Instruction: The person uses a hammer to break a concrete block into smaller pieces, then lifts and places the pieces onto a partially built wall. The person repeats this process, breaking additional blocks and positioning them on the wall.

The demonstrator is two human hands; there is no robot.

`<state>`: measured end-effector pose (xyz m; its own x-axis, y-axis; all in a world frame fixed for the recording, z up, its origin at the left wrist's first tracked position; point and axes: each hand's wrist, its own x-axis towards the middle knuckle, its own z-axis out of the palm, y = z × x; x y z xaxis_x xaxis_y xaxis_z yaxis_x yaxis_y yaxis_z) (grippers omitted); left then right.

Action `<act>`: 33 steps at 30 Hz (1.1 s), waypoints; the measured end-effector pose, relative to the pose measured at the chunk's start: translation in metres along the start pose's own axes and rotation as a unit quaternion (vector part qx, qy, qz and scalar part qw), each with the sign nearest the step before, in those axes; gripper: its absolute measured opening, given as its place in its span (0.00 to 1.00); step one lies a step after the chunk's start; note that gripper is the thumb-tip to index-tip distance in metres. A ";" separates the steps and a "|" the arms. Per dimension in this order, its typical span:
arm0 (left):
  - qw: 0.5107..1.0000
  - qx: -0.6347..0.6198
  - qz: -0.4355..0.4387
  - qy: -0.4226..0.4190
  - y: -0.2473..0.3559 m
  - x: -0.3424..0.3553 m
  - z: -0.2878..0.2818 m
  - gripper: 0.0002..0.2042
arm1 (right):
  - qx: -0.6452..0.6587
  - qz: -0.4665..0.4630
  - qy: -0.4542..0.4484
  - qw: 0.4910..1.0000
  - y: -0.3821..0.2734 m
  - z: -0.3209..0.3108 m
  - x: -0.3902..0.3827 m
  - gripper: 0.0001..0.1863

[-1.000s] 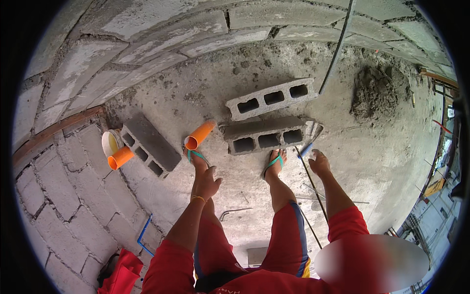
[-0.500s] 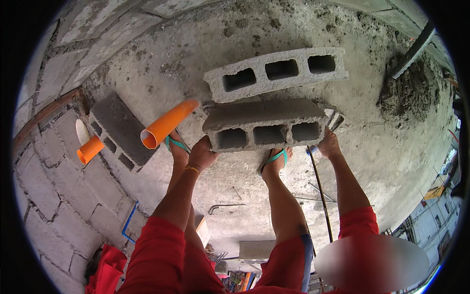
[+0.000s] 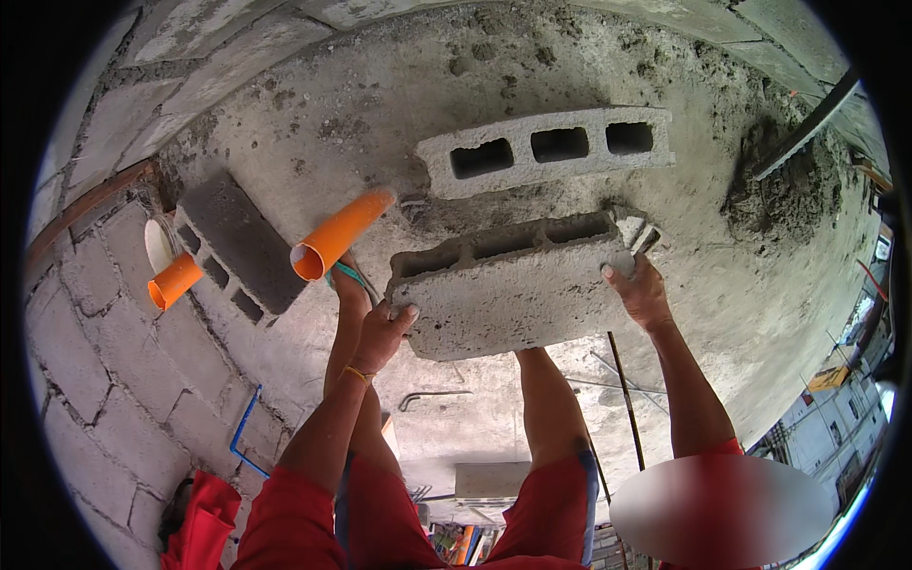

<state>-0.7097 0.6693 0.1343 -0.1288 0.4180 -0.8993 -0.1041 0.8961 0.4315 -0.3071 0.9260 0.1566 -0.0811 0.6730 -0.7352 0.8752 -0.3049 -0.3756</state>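
Between my two hands is a grey hollow concrete block, tilted so its broad rough face and its row of three cavities both show. My left hand grips its left end, thumb on the broad face. At the opposite end my right hand clasps the block with the thumb in front. Most of the fingers are hidden behind the ends. Just beyond it, a second hollow block rests on the concrete floor with its cavities facing me. An upright orange pipe stands left of the held block.
Another grey block lies at the left, near a shorter orange pipe at the block wall. A blue pipe leans low on that wall. Thin dark rod stands near my right forearm. Wet mortar sits far right.
The held block has turned in my hands: its cavities now face upward and its broad face is toward me. It has come slightly nearer, and both thumbs now show on it.
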 end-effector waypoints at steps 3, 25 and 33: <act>0.998 0.007 -0.040 0.049 0.019 -0.098 -0.013 0.30 | -0.024 -0.008 -0.008 1.000 -0.062 -0.038 -0.069 0.36; 0.648 -0.141 0.675 0.324 0.404 -0.762 -0.383 0.24 | 0.378 -0.540 0.311 0.685 -0.631 -0.284 -0.674 0.40; 0.432 -0.213 0.799 0.361 0.465 -0.830 -0.389 0.35 | 0.360 -0.681 0.404 0.493 -0.664 -0.350 -0.729 0.48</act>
<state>-1.0347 0.6806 1.1094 -0.6294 0.1603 0.7604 0.5335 -0.6223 0.5728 -0.6624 0.8742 1.1395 0.1115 0.5442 0.8315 -0.1484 0.8364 -0.5276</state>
